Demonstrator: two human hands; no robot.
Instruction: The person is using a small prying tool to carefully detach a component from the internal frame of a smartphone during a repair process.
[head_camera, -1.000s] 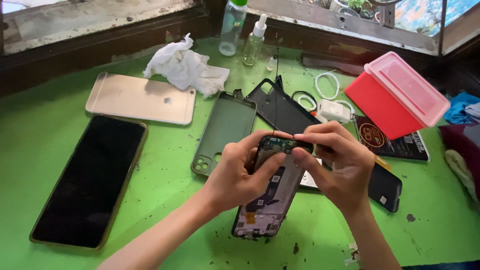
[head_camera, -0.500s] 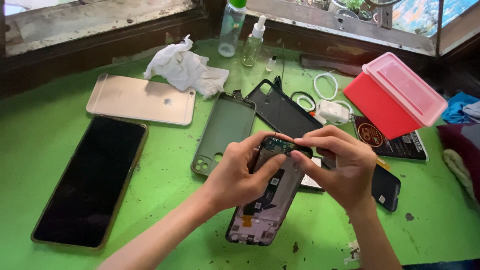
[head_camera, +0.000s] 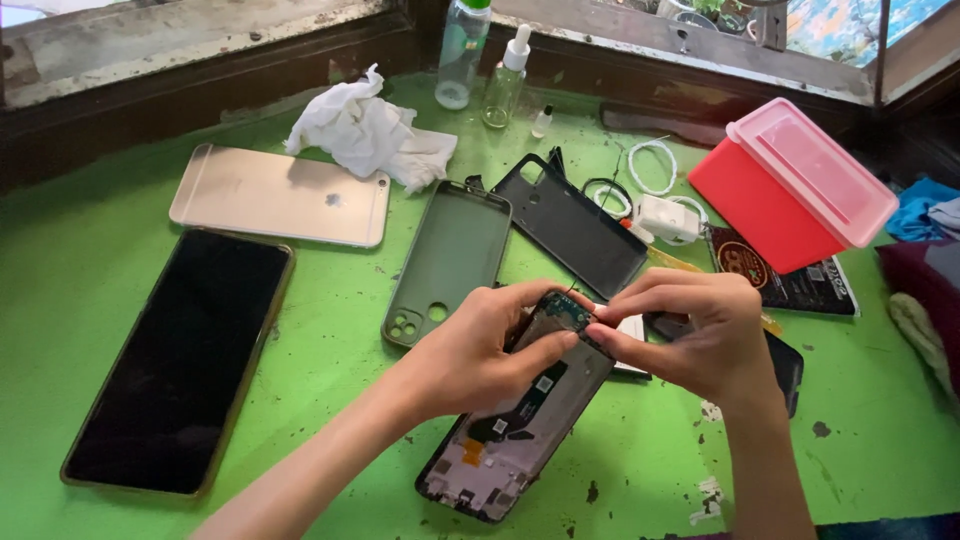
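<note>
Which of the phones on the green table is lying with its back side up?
The gold phone beside the crumpled white tissue. The large phone shows its black screen; the third is opened.

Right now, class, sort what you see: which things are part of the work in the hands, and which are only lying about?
In hand:
left hand
right hand
opened phone
small circuit board

Lying about:
gold phone
large black phone
green case
black case
crumpled tissue
red box
dropper bottle
</note>
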